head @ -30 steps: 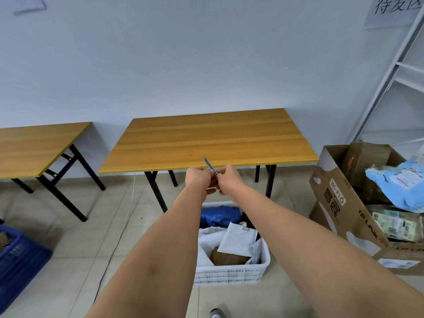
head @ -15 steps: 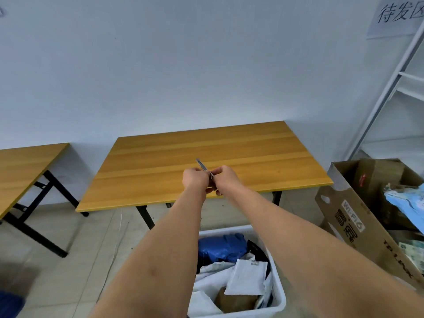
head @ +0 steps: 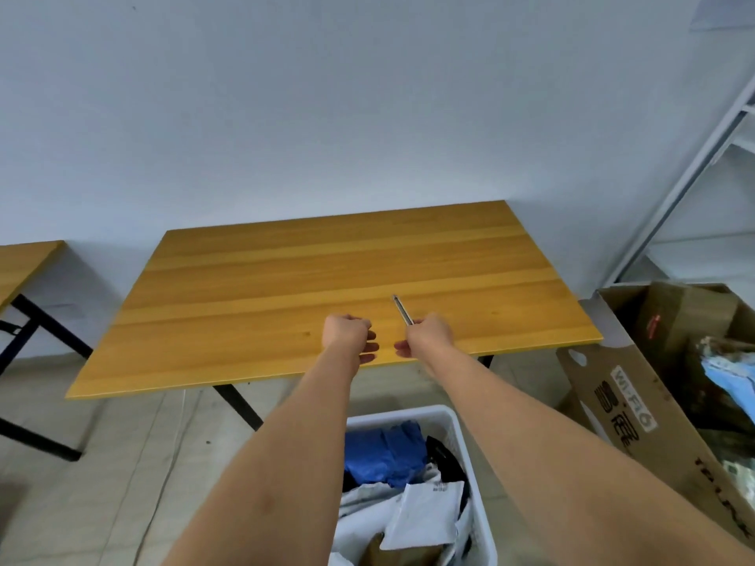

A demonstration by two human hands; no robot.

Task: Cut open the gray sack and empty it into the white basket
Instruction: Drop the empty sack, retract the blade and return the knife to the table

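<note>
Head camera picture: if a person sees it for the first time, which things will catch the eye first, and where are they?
First come the two bare forearms reaching forward over the wooden table; the right hand pinches a thin cutter that points up and away, and the left hand is loosely curled just beside it, holding nothing. Below them, on the floor, stands the white basket full of blue and white parcels. An open cardboard box stands at the right.
</note>
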